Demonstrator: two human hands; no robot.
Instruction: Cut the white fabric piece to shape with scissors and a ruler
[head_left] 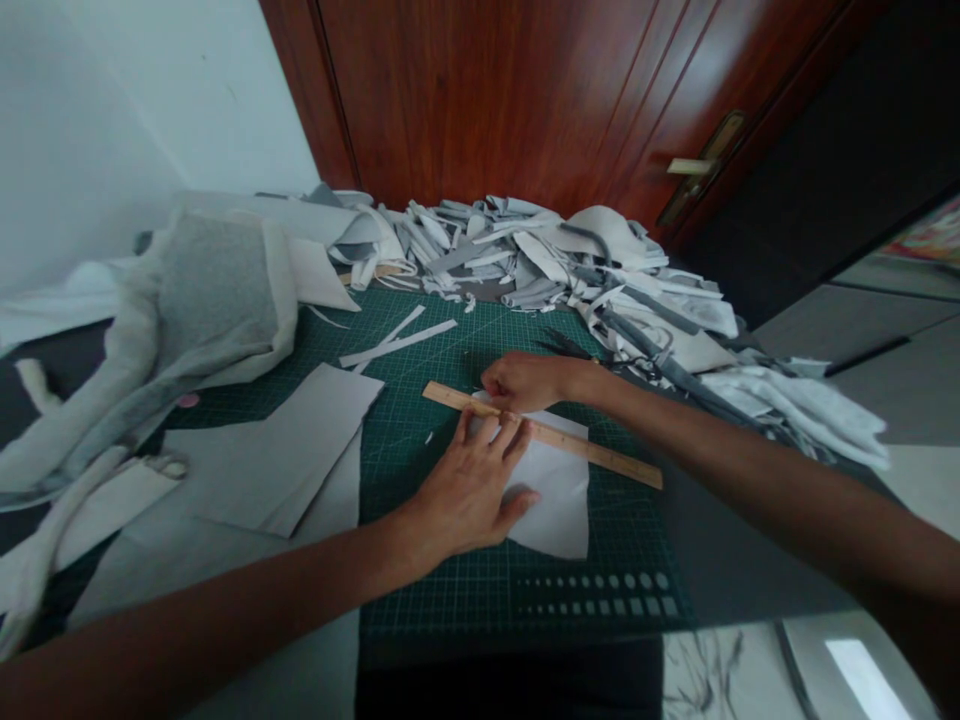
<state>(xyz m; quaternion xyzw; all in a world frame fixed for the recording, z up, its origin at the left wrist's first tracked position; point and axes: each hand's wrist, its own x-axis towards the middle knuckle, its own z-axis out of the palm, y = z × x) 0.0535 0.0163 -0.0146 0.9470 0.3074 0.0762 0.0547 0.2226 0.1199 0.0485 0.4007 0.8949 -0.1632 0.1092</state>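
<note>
Reddish wood-grain door (480, 90) with a brass lever handle (697, 165) stands behind a work surface covered by a green gridded cutting mat (630, 530). Heaped against the door is a pile of grey and off-white fabric offcuts (517, 250), in soft strips and curved scraps. A bulky grey fabric piece with pale borders (217, 290) lies at far left, and flat pale grey sheets (277, 450) overlap the mat's left side. Two narrow white strips (397, 340) lie on the mat.

Left hand (465, 495): fingers spread and flat, tips pressing on a wooden ruler (600, 457), not wrapped around it. Right hand (525, 382): fingers curled down at the ruler's far end; whether they grip it cannot be told. The ruler lies diagonally across a white sheet (551, 500), on the mat, its material unclear. Hands hide part of both. A dark item near the right wrist is hard to make out. Ruler markings are unreadable; the mat's printed circles and squares (600, 592) carry no legible writing.
</note>
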